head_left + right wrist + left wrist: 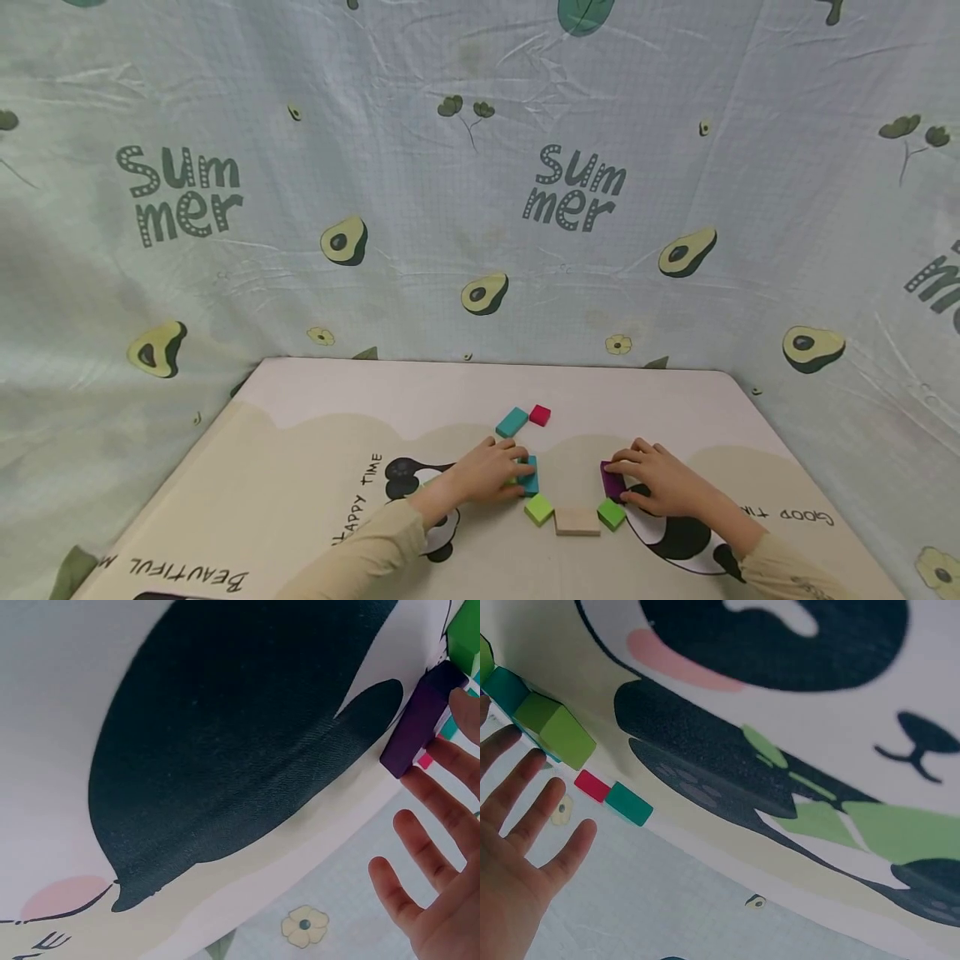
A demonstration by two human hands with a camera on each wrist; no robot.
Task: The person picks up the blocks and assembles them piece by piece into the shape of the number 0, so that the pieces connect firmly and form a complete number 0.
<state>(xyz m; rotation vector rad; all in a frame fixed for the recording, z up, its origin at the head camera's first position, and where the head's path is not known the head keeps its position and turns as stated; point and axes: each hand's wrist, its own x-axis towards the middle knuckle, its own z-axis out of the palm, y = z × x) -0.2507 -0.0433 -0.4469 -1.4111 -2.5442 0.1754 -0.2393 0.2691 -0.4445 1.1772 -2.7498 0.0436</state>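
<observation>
In the head view my left hand holds a teal block between thumb and fingers. A light green block stands against that teal block in the left wrist view, mostly hidden by the hand in the head view. My right hand pinches a purple block near its ends, thumb on the near side. Between the hands, a wooden tan block lies flanked by a lime green block and a green block. The purple block's near end is close to the green one.
Farther back on the panda-printed table lie another teal block and a red block, side by side. A curtain printed with avocados hangs behind the table's far edge and along its sides.
</observation>
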